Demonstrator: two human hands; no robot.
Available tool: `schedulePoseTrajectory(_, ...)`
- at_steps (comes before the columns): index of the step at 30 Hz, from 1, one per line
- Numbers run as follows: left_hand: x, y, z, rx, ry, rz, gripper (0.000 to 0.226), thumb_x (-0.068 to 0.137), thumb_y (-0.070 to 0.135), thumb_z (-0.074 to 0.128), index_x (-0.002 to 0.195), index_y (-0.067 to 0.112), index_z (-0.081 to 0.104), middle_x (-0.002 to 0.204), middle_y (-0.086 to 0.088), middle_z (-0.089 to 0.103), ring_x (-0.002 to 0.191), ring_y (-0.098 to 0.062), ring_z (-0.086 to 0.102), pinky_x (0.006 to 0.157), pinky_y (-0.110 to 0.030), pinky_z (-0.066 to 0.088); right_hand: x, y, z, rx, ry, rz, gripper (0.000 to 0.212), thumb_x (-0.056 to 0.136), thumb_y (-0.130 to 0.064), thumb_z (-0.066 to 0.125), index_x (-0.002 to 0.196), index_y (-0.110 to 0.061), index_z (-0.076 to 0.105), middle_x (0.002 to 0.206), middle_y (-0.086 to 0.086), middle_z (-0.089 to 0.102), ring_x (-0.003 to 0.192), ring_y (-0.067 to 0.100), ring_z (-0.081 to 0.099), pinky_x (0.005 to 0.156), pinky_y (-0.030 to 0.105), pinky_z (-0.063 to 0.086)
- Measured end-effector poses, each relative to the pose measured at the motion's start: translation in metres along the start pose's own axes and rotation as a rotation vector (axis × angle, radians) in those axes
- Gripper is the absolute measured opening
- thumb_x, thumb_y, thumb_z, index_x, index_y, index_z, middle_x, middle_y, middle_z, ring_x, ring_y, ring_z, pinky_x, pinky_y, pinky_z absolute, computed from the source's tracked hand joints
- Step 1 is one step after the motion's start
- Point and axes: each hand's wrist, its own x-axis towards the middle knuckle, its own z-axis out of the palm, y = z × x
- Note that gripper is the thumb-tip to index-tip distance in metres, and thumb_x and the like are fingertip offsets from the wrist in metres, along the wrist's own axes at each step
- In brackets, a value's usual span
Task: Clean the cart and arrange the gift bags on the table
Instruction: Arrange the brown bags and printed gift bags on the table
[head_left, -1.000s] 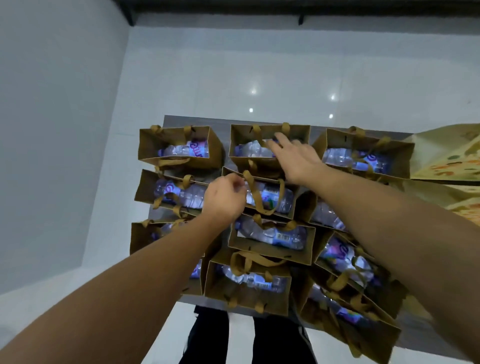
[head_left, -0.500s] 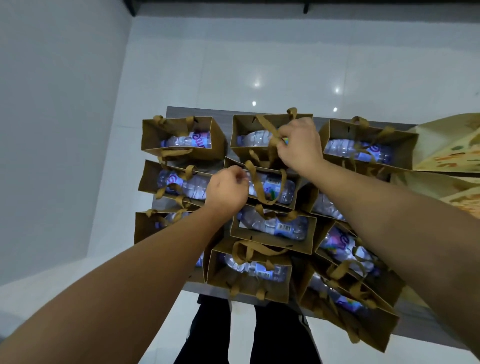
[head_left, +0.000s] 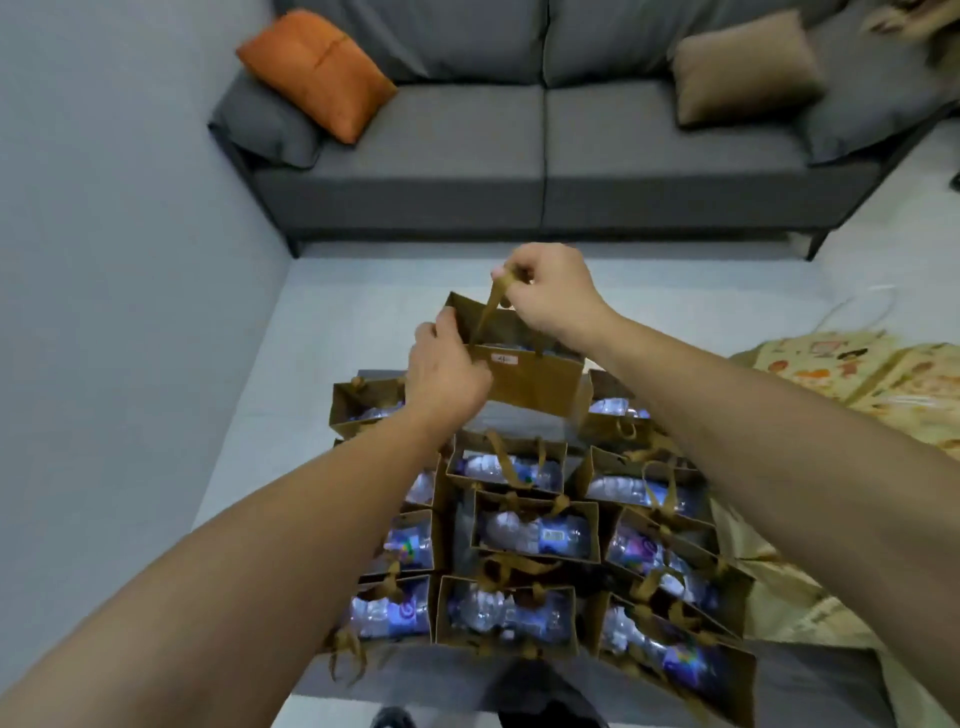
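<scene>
Open floor (head_left: 363, 312) beyond packed bags (head_left: 535, 535)

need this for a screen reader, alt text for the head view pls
Two bare hands lift a brown paper gift bag above rows of similar bags holding water bottles; the right hand pinches its handle, the left hand grips its edge. A grey sofa stands behind.

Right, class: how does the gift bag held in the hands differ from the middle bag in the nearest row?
The held bag hangs raised and tilted, gripped by the left hand and right hand; the nearest middle bag stands untouched. Its bottles show; the held bag's contents barely show. Both are brown paper with ribbon handles.
</scene>
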Motion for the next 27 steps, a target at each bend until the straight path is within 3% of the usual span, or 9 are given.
schedulePoseTrajectory(4, -0.015, 0.028, -0.067, 0.107, 0.093, 0.174, 0.088, 0.08, 0.027, 0.074, 0.153, 0.026, 0.026, 0.148, -0.007, 0.038, 0.132, -0.032, 0.037, 0.106, -0.047, 0.043, -0.034, -0.07, -0.034, 0.151, 0.069, -0.04, 0.022, 0.101, -0.02, 0.057, 0.085, -0.019, 0.072, 0.077, -0.002, 0.071, 0.07, 0.013, 0.069, 0.069, 0.03, 0.057)
schedulePoseTrajectory(7, -0.033, 0.041, -0.115, 0.144, 0.141, 0.245, 0.078, 0.085, 0.034, 0.071, 0.151, 0.028, 0.031, 0.146, -0.006, 0.044, 0.132, -0.034, 0.04, 0.104, -0.049, 0.041, -0.06, -0.124, -0.05, 0.161, 0.156, -0.085, 0.022, 0.104, -0.022, 0.053, 0.092, -0.018, 0.072, 0.076, -0.001, 0.067, 0.071, 0.012, 0.065, 0.066, 0.028, 0.057)
schedulePoseTrajectory(11, -0.059, 0.035, -0.159, 0.119, 0.22, 0.166, 0.067, 0.092, 0.051, 0.062, 0.148, 0.027, 0.032, 0.141, -0.009, 0.048, 0.125, -0.038, 0.051, 0.1, -0.053, 0.048, -0.096, -0.187, -0.058, 0.133, 0.284, -0.117, 0.034, 0.104, -0.034, 0.054, 0.088, -0.009, 0.07, 0.071, 0.003, 0.061, 0.064, 0.012, 0.058, 0.062, 0.028, 0.052)
schedulePoseTrajectory(14, -0.08, 0.019, -0.181, -0.014, 0.154, 0.151, 0.056, 0.095, 0.051, 0.06, 0.138, 0.022, 0.04, 0.124, -0.006, 0.058, 0.107, -0.031, 0.06, 0.082, -0.042, 0.053, -0.125, -0.218, -0.051, 0.138, 0.356, -0.118, 0.04, 0.1, -0.038, 0.059, 0.084, -0.004, 0.071, 0.064, 0.005, 0.059, 0.057, 0.011, 0.055, 0.059, 0.026, 0.051)
schedulePoseTrajectory(19, -0.126, -0.016, -0.193, 0.049, 0.104, 0.215, 0.024, 0.094, 0.045, 0.06, 0.1, 0.021, 0.057, 0.086, 0.002, 0.06, 0.078, -0.018, 0.059, 0.061, -0.032, 0.047, -0.174, -0.233, -0.022, 0.094, 0.374, -0.073, 0.038, 0.1, -0.038, 0.06, 0.08, -0.007, 0.071, 0.068, 0.006, 0.065, 0.056, 0.004, 0.058, 0.061, 0.023, 0.046)
schedulePoseTrajectory(22, -0.156, -0.042, -0.181, 0.031, 0.021, 0.227, 0.021, 0.096, 0.037, 0.062, 0.084, 0.021, 0.057, 0.082, -0.001, 0.062, 0.073, -0.017, 0.061, 0.06, -0.029, 0.049, -0.206, -0.226, -0.001, 0.035, 0.349, -0.01, 0.032, 0.097, -0.036, 0.065, 0.079, -0.011, 0.068, 0.069, 0.0, 0.064, 0.065, 0.006, 0.064, 0.068, 0.026, 0.052)
schedulePoseTrajectory(24, -0.174, -0.063, -0.171, 0.038, -0.029, 0.24, 0.017, 0.094, 0.034, 0.065, 0.087, 0.02, 0.058, 0.084, -0.002, 0.063, 0.075, -0.018, 0.062, 0.062, -0.03, 0.051, -0.226, -0.219, 0.013, -0.053, 0.259, 0.046, 0.024, 0.092, -0.033, 0.072, 0.079, -0.013, 0.068, 0.076, 0.001, 0.068, 0.073, 0.011, 0.068, 0.07, 0.029, 0.055)
schedulePoseTrajectory(27, -0.199, -0.091, -0.155, 0.153, -0.137, 0.284, 0.014, 0.09, 0.029, 0.068, 0.098, 0.019, 0.063, 0.088, -0.002, 0.066, 0.081, -0.019, 0.065, 0.074, -0.037, 0.06, -0.253, -0.203, 0.039, -0.431, 0.031, 0.153, 0.022, 0.086, -0.031, 0.079, 0.08, -0.011, 0.07, 0.079, 0.004, 0.07, 0.072, 0.018, 0.068, 0.064, 0.035, 0.058)
